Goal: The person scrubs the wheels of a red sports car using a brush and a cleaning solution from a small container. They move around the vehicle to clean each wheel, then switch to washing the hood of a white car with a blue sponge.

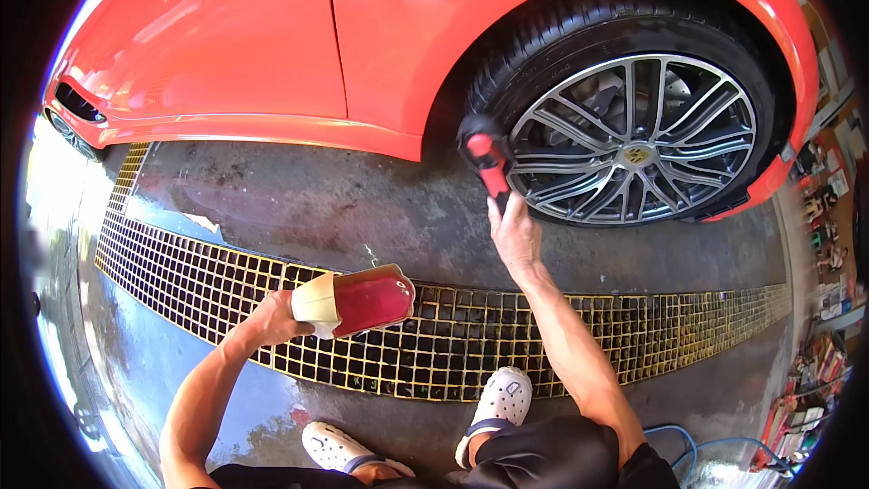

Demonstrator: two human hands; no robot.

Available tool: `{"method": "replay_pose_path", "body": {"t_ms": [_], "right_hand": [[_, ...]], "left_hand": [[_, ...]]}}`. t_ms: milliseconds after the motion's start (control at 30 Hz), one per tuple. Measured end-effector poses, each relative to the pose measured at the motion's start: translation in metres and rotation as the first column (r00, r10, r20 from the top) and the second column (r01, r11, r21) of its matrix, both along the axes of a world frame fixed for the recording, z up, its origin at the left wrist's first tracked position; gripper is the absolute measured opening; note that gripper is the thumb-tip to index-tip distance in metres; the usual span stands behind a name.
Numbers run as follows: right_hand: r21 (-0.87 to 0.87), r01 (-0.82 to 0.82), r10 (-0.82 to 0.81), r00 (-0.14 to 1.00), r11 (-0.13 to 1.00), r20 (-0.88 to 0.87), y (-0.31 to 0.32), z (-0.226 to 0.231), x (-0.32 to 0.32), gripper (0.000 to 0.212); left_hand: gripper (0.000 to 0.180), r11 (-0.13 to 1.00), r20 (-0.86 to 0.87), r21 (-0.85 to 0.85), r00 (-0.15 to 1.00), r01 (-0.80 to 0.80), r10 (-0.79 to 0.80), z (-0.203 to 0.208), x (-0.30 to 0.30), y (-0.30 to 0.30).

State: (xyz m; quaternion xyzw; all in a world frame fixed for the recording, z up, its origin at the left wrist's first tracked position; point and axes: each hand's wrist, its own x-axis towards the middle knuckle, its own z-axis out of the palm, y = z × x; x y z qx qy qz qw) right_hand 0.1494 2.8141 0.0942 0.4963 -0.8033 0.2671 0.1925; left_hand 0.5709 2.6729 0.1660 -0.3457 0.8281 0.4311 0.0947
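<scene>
My left hand point(276, 319) is closed around the pale end of a cut-open container point(373, 299), held tilted above the floor grate. Its inside is deep red; I cannot tell whether that is liquid. My right hand point(518, 237) grips a red and black applicator brush point(487, 158) by its handle. The brush's rounded black head is slightly blurred and is held up at the left side of the tire point(493, 72). I cannot tell whether it touches the rubber. A silver and black multi-spoke wheel point(634, 154) sits inside the tire.
The red car body point(226, 36) fills the upper part of the view. A yellow-edged floor grate point(226, 281) curves across the dark wet floor point(272, 190). My white clogs point(502, 398) stand on its near side. A blue hose point(688, 439) and cluttered shelves point(833, 226) are at the right.
</scene>
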Motion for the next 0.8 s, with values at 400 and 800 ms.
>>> {"method": "replay_pose_path", "body": {"t_ms": [400,800], "right_hand": [[-0.102,-0.158,0.171,0.977,0.982,0.128,0.002,0.055,0.018,0.039],[-0.106,-0.139,0.117,0.974,0.985,-0.193,-0.019,0.039,-0.032,0.039]], "left_hand": [[0.043,0.997,-0.078,-0.064,0.996,-0.039,0.034,-0.027,0.018,-0.011],[0.035,0.998,-0.075,-0.030,0.996,-0.058,0.055,-0.033,0.015,-0.006]]}}
